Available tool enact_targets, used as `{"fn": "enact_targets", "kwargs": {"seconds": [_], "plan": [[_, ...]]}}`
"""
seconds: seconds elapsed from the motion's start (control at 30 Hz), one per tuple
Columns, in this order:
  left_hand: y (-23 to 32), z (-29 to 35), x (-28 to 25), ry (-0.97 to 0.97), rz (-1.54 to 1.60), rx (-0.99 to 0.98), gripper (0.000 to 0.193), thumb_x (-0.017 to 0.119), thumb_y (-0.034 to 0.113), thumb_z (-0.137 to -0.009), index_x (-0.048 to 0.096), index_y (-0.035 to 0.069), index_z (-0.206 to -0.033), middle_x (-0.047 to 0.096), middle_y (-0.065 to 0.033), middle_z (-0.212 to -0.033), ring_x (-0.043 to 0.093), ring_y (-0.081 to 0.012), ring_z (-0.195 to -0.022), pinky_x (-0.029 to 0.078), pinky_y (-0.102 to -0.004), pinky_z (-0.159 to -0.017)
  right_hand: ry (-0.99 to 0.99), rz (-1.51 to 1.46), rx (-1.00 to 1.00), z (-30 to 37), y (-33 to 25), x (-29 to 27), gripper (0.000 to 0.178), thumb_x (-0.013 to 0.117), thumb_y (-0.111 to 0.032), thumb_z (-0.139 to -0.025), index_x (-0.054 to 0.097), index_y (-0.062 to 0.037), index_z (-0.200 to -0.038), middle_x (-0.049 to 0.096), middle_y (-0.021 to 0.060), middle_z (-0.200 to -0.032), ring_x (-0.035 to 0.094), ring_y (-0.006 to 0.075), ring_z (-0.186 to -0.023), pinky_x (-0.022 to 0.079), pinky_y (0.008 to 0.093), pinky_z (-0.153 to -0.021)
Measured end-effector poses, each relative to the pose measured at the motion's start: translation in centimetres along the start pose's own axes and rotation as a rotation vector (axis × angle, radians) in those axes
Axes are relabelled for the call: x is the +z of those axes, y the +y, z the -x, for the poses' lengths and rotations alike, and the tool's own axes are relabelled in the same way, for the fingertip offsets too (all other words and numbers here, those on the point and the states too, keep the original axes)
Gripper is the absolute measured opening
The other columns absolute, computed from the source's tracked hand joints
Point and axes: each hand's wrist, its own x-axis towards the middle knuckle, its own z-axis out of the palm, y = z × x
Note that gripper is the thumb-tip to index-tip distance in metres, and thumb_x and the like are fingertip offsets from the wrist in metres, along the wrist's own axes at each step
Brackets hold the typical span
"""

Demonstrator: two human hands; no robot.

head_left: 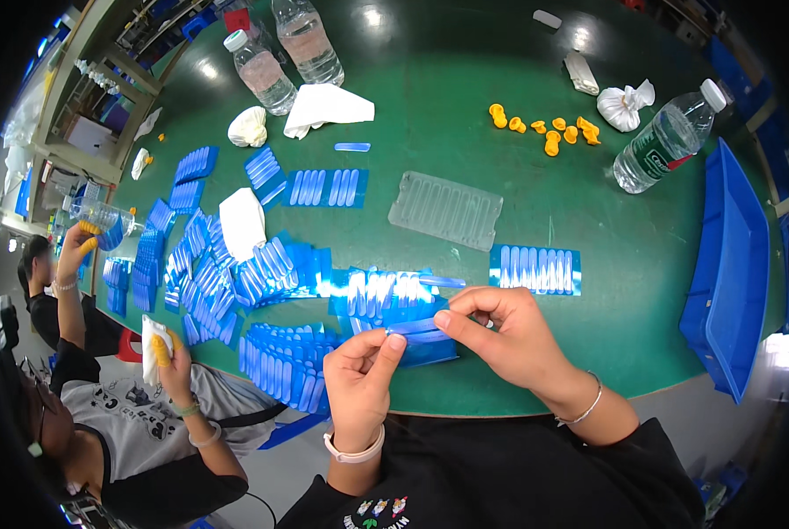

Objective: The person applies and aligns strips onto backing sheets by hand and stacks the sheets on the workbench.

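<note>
Between both hands, near the table's front edge, a narrow clear strip with blue film (419, 331) is stretched level. My left hand (363, 375) pinches its left end between thumb and fingers. At the right end, my right hand (493, 328) grips it with thumb and forefinger. Just beyond my hands lie blue film sheets (381, 291) bearing rows of similar strips. One loose strip (443, 282) rests close to my right fingertips. Right of them is a blue sheet with a row of strips (535, 270). A clear ribbed plastic tray (445, 210) sits farther back.
Piles of blue strip sheets (209, 282) cover the left, with a white cloth (243, 225) on top. Yellow finger cots (552, 143), a water bottle (668, 137) and a blue bin (725, 273) are right. A co-worker's hand (167, 353) holds a white cloth at left.
</note>
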Motion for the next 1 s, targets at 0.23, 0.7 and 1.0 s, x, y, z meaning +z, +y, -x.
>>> {"fn": "enact_targets", "kwargs": {"seconds": [0.23, 0.7, 1.0], "plan": [[0.8, 0.0, -2.0, 0.044, -0.047, 0.079, 0.009, 0.062, 0.007, -0.087, 0.063, -0.001, -0.082, 0.057, 0.0037, -0.071, 0.045, -0.0017, -0.063, 0.032, -0.0175, -0.056, -0.099, 0.354, -0.149, -0.4, -1.0, -1.7, 0.014, 0.068, -0.014, -0.081, 0.066, -0.0009, -0.084, 0.063, 0.0062, -0.076, 0.055, 0.0136, -0.064, 0.044, 0.0275, -0.061], [1.6, 2.0, -0.5, -0.259, 0.611, -0.516, 0.04, 0.049, -0.003, -0.089, 0.042, 0.001, -0.128, 0.055, -0.0107, -0.12, 0.053, -0.0166, -0.113, 0.045, -0.0308, -0.091, 0.011, 1.072, -0.391, 2.5, 1.0, -3.1, 0.026, 0.071, -0.007, -0.07, 0.062, -0.004, -0.095, 0.056, 0.0073, -0.094, 0.053, 0.0244, -0.086, 0.041, 0.0338, -0.07], [2.1, 2.1, -0.3, -0.094, 0.613, -0.413, 0.053, 0.042, -0.01, -0.088, 0.028, 0.004, -0.137, 0.047, -0.0124, -0.131, 0.049, -0.0234, -0.119, 0.045, -0.039, -0.093, 0.07, 0.028, -0.059, 2.7, -0.5, -1.7, 0.025, 0.064, 0.001, -0.081, 0.058, -0.0028, -0.105, 0.065, 0.0028, -0.092, 0.059, 0.0083, -0.087, 0.039, 0.0219, -0.071]]}}
